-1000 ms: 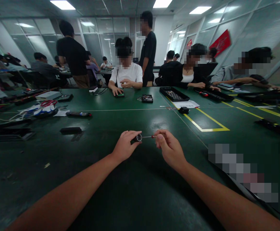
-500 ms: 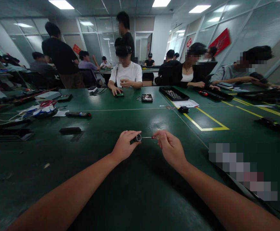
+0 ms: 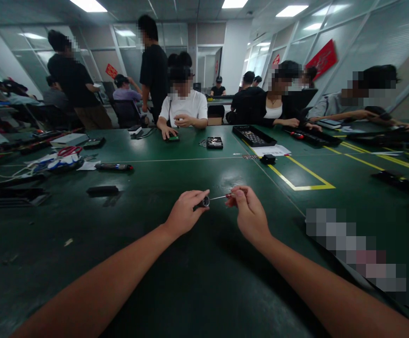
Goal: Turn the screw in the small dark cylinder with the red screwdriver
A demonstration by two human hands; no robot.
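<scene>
Between the thumb and fingers of my left hand (image 3: 186, 213) is a small dark cylindrical part (image 3: 205, 201), its round hollow end facing right. My right hand (image 3: 248, 209) pinches a small screwdriver (image 3: 227, 195) by its reddish handle. The thin metal shaft points left and slants slightly down, its tip at or very near the part's round end; whether it touches I cannot tell. Both hands are above the green table (image 3: 176, 286).
A black bar-shaped piece (image 3: 102, 190) and a dark tube (image 3: 114, 167) lie to the left. Farther off are a small black block (image 3: 268, 159), a box of small parts (image 3: 215, 142) and a black tray (image 3: 253, 136). A co-worker in white (image 3: 183, 110) sits opposite.
My left hand and the part have shifted slightly right. The screwdriver's handle has risen, so its shaft now slants. In the background, a standing person has moved left.
</scene>
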